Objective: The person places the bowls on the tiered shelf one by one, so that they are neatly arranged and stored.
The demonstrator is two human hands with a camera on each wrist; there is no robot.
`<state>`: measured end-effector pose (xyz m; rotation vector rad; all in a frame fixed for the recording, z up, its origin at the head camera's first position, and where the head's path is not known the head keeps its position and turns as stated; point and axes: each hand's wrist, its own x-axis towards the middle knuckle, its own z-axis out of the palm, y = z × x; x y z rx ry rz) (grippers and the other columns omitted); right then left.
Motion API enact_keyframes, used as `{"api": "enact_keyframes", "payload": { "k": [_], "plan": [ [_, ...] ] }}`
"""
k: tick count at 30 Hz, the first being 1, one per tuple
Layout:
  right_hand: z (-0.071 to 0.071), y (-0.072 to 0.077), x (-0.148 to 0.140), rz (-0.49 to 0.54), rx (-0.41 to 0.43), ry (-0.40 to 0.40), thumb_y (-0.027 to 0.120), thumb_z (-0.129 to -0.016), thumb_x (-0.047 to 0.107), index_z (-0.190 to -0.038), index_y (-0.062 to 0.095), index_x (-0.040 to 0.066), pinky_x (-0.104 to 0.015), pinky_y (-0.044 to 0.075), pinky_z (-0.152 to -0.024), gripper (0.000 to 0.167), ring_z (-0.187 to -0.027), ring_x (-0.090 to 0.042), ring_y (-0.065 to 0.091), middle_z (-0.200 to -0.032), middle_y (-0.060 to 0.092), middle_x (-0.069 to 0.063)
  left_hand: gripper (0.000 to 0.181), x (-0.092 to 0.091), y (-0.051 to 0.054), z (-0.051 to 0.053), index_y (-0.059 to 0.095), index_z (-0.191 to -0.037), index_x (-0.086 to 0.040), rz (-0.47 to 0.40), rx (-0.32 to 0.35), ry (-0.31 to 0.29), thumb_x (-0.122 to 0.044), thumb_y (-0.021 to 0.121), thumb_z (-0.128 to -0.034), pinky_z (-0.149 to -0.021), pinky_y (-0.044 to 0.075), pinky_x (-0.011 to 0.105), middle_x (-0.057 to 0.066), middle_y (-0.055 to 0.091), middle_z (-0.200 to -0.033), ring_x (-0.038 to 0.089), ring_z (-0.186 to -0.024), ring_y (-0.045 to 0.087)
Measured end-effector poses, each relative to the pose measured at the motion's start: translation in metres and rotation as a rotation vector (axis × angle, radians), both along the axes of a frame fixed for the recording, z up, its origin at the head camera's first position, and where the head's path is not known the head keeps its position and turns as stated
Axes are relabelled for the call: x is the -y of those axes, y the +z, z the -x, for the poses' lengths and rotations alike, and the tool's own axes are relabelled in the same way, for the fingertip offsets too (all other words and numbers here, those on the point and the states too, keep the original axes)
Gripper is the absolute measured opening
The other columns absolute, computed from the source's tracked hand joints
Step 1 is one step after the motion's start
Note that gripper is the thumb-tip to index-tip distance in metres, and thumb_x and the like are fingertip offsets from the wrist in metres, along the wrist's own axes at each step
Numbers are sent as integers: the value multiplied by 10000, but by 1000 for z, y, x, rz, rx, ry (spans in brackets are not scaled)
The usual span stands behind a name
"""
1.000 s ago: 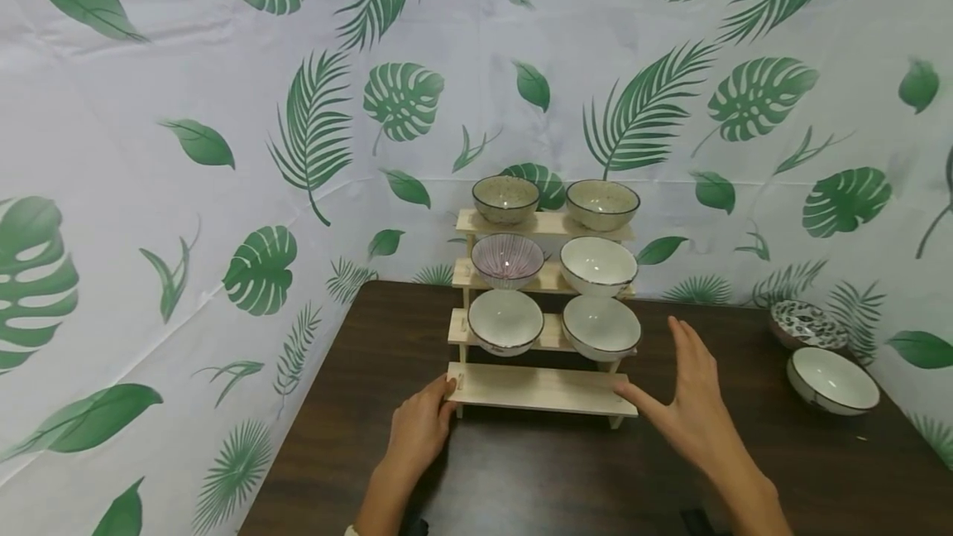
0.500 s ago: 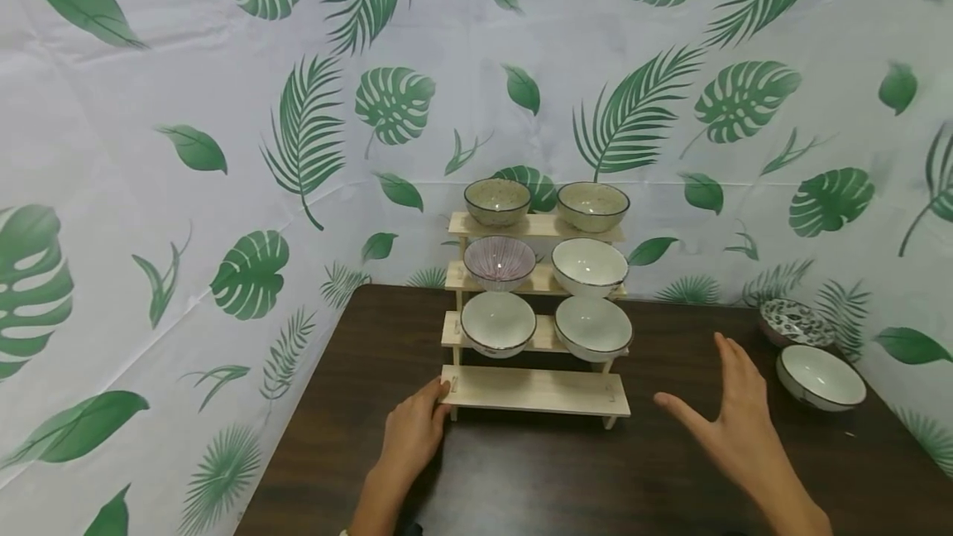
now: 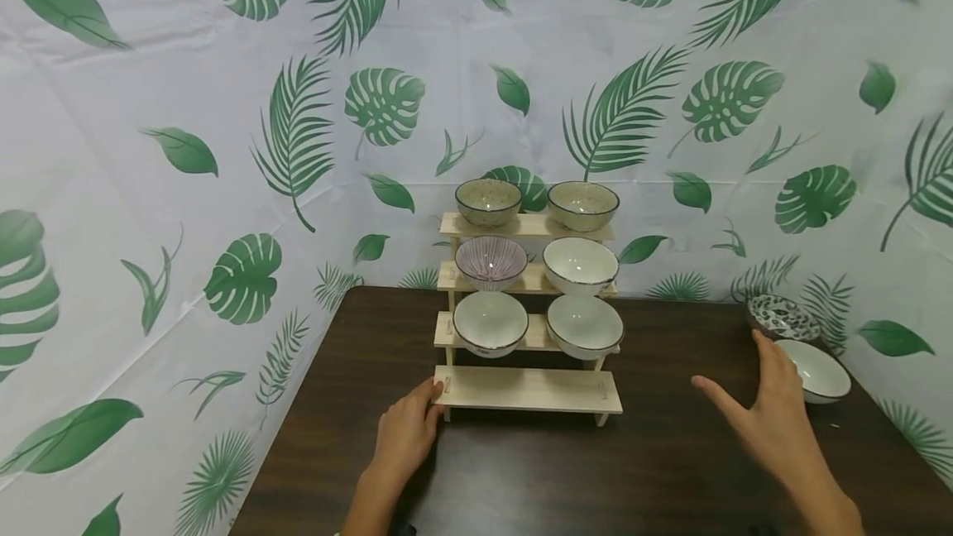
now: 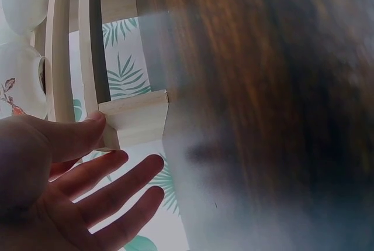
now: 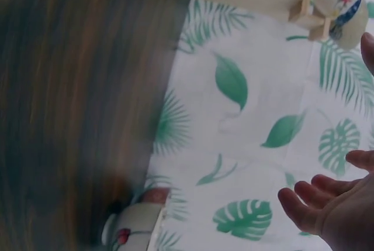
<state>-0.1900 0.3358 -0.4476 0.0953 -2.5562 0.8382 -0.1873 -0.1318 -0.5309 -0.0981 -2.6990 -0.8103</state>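
A stepped wooden rack (image 3: 529, 388) with four tiers stands on the table, its lowest board bare. My left hand (image 3: 405, 430) pinches the left end of that lowest board; in the left wrist view the thumb (image 4: 79, 137) lies on the board and the other fingers spread beyond its end. To the right, my right hand (image 3: 778, 416) is in the air, thumb and fingers spread, holding nothing. Behind it a white bowl (image 3: 822, 372) is partly hidden. A black-and-white patterned bowl (image 3: 782, 317) sits just behind the white one.
The upper tiers carry pairs of bowls: two speckled beige ones (image 3: 487, 203) on top, a purple-striped bowl (image 3: 490, 261) beside a white bowl (image 3: 581, 263), then two pale bowls (image 3: 491, 323). A leaf-print cloth (image 3: 447, 40) hangs behind the dark wooden table (image 3: 536, 478).
My right hand has moved away from the rack's right side, rightward to the bowls there. My left hand keeps its hold on the board. The head view has shifted slightly.
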Motion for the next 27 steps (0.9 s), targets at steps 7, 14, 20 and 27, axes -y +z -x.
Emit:
{"api": "enact_keyframes", "payload": {
  "k": [7, 14, 20, 27],
  "plan": [
    [6, -4, -23, 12, 32, -54, 720, -968, 384, -1641, 101, -7, -813, 158, -1085, 994, -1461, -660, 151, -1620, 154, -425, 335, 2, -1, 0, 735, -1227, -103, 2, -6, 3, -139, 787, -897, -743, 588, 570, 128, 739, -1275, 392, -1026, 752],
    [15, -21, -55, -10, 74, -132, 701, -971, 428, -1607, 136, -82, -800, 148, -1113, 992, -1449, -667, 161, -1590, 184, -453, 356, 2, -1, 1, 728, -1247, -114, 9, -3, 3, -143, 788, -897, -735, 586, 570, 112, 748, -1260, 390, -1021, 754],
    [22, -37, -81, -16, 92, -197, 700, -962, 442, -1585, 154, -122, -793, 142, -1122, 1002, -1403, -692, 191, -1532, 236, -491, 344, 1, -3, 0, 731, -1239, -113, 12, 10, -1, -144, 785, -901, -738, 588, 567, 116, 740, -1277, 390, -1031, 751],
    [34, -45, -105, -62, 59, -264, 724, -926, 459, -1529, 252, -171, -785, 207, -1051, 992, -1264, -698, 313, -1403, 365, -519, 353, 1, -4, 2, 733, -1256, -125, 14, 7, 2, -157, 781, -908, -745, 589, 568, 105, 731, -1300, 384, -1045, 750]
  ]
}}
